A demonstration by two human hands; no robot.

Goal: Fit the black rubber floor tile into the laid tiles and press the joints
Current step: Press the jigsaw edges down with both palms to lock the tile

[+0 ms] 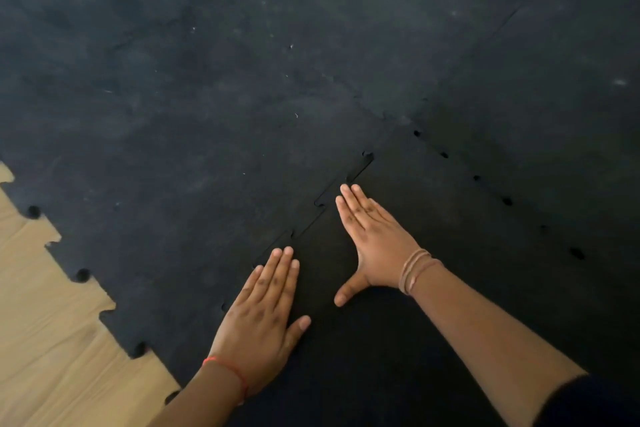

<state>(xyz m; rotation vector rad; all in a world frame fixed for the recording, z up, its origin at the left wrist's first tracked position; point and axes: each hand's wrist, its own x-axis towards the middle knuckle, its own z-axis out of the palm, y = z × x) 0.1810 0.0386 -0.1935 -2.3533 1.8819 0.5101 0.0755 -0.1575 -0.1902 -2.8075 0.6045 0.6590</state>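
Now both hands are laid flat, palms down, on the tile, which lies on the floor at the near right, set against the laid tiles. The left hand is placed with its fingers straight and pressed together, the thumb held out to the right; nothing is pinched. The right hand is placed just ahead and to the right, its fingers likewise straight and together, the thumb splayed back toward the left hand. The joint is seen just beyond both sets of fingertips, running diagonally, with its teeth partly unseated near the right fingertips. A second joint, marked by small gaps, is seen well right of the right hand. Wood floor is shown left of the left hand.
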